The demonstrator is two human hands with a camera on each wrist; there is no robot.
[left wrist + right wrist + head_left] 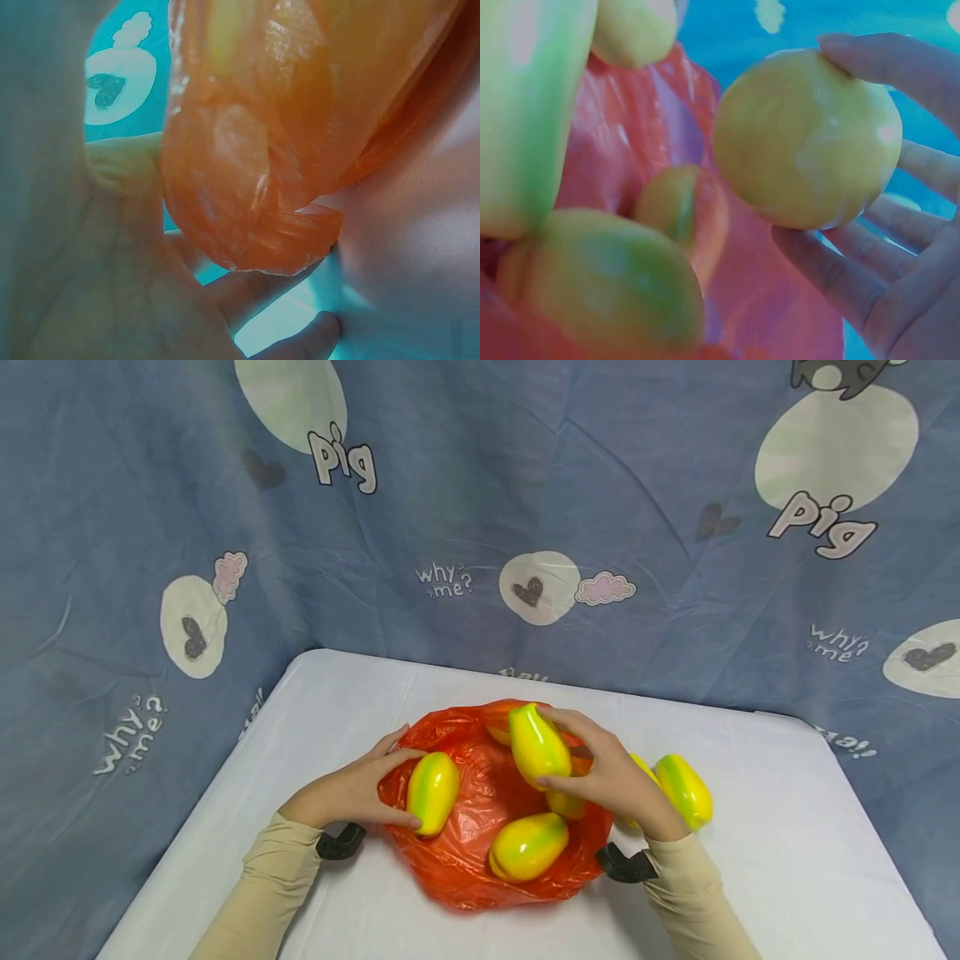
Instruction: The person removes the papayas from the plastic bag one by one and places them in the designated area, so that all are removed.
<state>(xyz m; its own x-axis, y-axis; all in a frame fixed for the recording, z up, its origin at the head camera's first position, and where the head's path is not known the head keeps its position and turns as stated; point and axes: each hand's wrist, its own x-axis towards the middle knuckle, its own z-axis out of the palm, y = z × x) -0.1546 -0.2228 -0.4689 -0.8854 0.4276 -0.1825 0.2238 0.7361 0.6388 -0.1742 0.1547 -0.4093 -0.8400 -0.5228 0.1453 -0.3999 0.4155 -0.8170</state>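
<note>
While the left hand (360, 789) is clasping one fruit (435, 789) at a red bag's (450, 872) left edge, the right hand (611, 777) is gripping another fruit (538, 745) over its far side.

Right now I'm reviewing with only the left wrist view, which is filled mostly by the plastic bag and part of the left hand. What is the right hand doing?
Observer: The right hand grips a yellow-green fruit, seen over the right part of the red plastic bag in the head view.

Operator: My view shows the bag from outside. Does anything lie in its near part?

Observer: Yes, the head view shows a streaked fruit lying there, tilted, inside the spread opening.

Operator: And outside the bag, on the right?

Observer: A loose fruit lies on the white table, just beyond the right wrist.
</note>
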